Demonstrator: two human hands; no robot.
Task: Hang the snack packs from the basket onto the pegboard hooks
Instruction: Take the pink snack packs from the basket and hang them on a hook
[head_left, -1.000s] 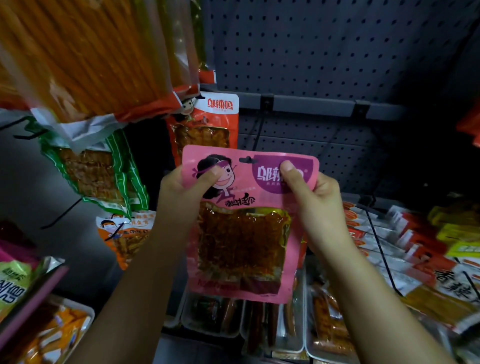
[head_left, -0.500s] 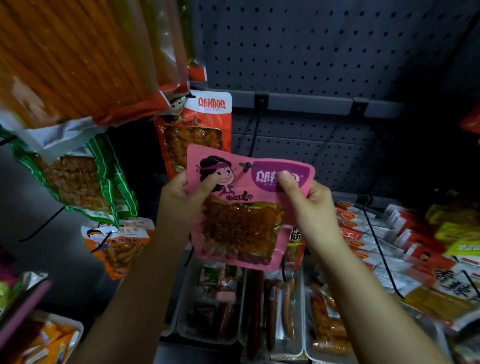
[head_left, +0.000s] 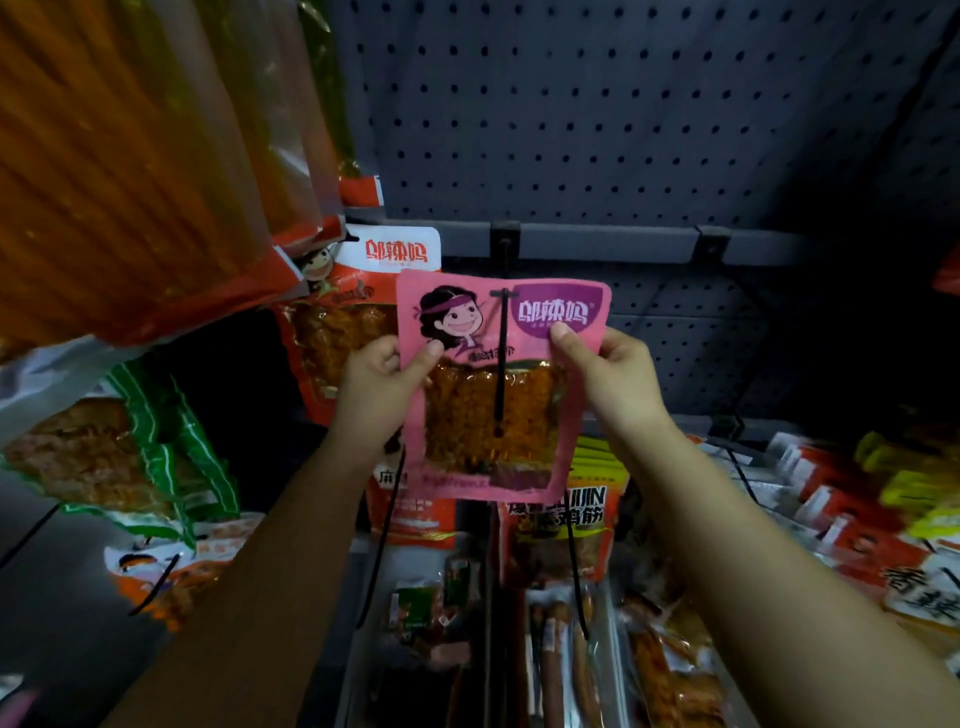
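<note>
A pink snack pack (head_left: 467, 415) with a cartoon face and purple logo is held upright in front of the grey pegboard (head_left: 623, 114). My left hand (head_left: 379, 389) pinches its left edge and my right hand (head_left: 608, 379) pinches its upper right part. A black hook (head_left: 502, 364) passes through the pack's hang hole and runs down over its front. The basket is out of view.
A red pack (head_left: 363, 291) hangs just left of the pink one. Large orange packs (head_left: 130, 156) hang at the upper left, a green pack (head_left: 130, 457) below them. Trays of sausage snacks (head_left: 561, 665) lie underneath, red and yellow packs (head_left: 857, 499) at right.
Both hands have raised the pink pack and pushed it toward the pegboard. The black hook now goes through its hang hole and lies over the pack's front.
</note>
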